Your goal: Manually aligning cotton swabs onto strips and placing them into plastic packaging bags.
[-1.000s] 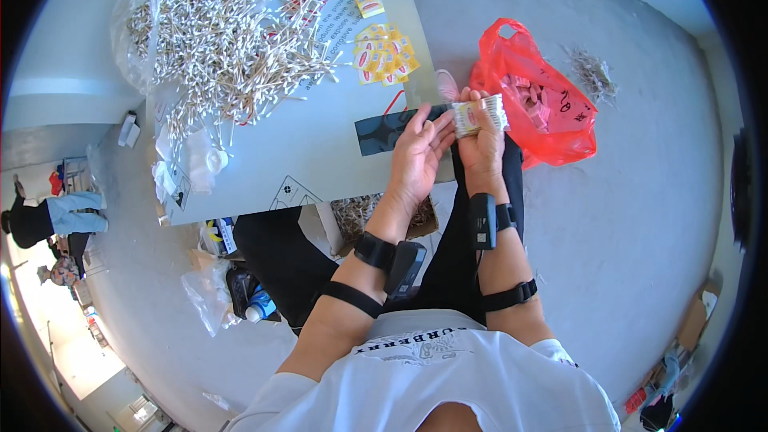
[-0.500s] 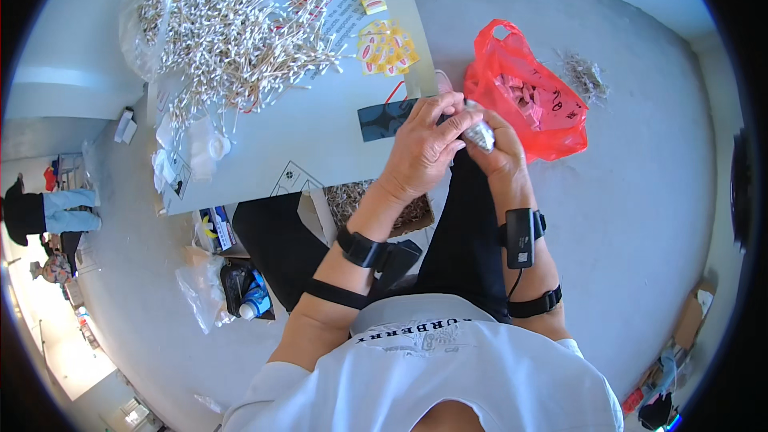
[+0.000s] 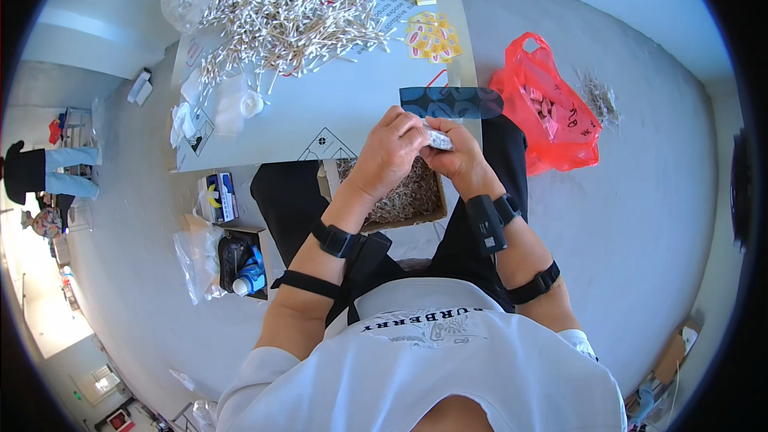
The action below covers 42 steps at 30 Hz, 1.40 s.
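Note:
A small bundle of cotton swabs, its pale tips packed together, is held between my two hands above the table's near edge. My right hand is wrapped round it from the right. My left hand closes its bent fingers on the bundle's left end, which they partly hide. Just beyond my hands, a dark see-through strip with round shapes lies across the table's right corner. Farther back on the table are a big loose heap of cotton swabs and scattered yellow labels.
An open carton of cotton swabs stands between my legs. To the right, a red plastic bag holds pink pieces, with a small pile of sticks beside it. A box with a bottle sits at left. Another person stands far left.
Both hands have come nearer to my body and slightly left with the bundle. My head view has shifted, so the table sits farther right and higher. The dark strip now shows more fully.

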Tool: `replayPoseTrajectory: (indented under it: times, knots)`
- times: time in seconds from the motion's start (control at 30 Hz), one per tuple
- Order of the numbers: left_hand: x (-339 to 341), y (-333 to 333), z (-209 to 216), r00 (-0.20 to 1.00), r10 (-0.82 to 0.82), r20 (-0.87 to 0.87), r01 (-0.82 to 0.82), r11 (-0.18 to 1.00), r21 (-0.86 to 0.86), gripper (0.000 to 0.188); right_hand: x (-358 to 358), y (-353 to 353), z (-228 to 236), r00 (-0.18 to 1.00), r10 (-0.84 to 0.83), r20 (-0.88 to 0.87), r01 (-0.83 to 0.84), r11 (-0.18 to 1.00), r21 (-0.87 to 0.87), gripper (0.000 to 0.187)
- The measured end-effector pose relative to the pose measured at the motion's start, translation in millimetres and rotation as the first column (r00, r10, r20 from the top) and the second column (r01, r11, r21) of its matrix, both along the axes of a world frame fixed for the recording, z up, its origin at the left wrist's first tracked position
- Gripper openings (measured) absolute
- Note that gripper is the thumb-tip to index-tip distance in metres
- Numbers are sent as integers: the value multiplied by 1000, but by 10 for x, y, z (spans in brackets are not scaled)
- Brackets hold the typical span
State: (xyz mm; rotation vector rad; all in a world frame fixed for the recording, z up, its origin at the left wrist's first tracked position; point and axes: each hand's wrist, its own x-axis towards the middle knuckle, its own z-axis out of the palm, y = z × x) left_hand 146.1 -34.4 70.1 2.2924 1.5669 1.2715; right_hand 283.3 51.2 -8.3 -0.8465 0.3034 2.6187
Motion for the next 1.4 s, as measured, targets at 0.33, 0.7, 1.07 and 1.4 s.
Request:
replayPoseTrajectory:
  times: [0.33,0.7,1.07,1.4]
  knots:
    - [-85,72,-153,970,210,119,-203,977,-70,14,325,-89,621,788,-481,385,-465,-53,884,26]
    - [-60,165,-181,975,181,129,-170,981,-93,23,209,79,576,772,-579,263,-578,-467,670,21]
    - [-88,225,-122,982,160,97,-155,986,-58,19,154,128,734,774,-599,205,-602,-596,531,12]
    - [-34,162,-174,975,201,90,-198,979,-48,24,116,98,709,773,-625,107,-594,-656,466,17]
